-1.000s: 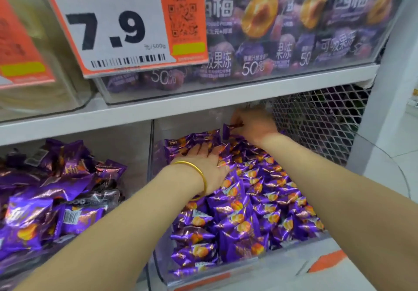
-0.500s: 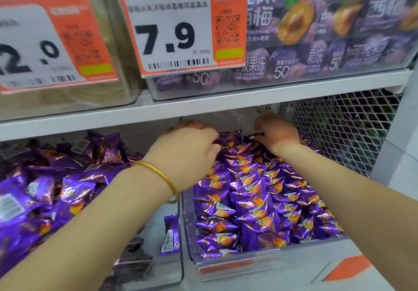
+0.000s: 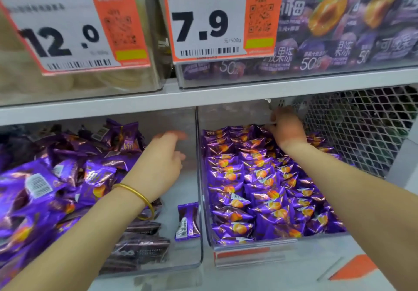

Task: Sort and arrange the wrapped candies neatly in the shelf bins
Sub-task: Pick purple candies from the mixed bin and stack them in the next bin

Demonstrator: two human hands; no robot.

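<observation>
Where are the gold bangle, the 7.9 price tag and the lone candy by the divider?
gold bangle [image 3: 134,190]: head view, band over the wrist.
7.9 price tag [image 3: 202,19]: head view, white panel between digits.
lone candy [image 3: 187,220]: head view, middle of wrapper.

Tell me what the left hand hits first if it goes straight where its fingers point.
Likely the left bin's clear back wall; the left hand points back over bare floor, nothing nearer in line. Depth is unclear.
</observation>
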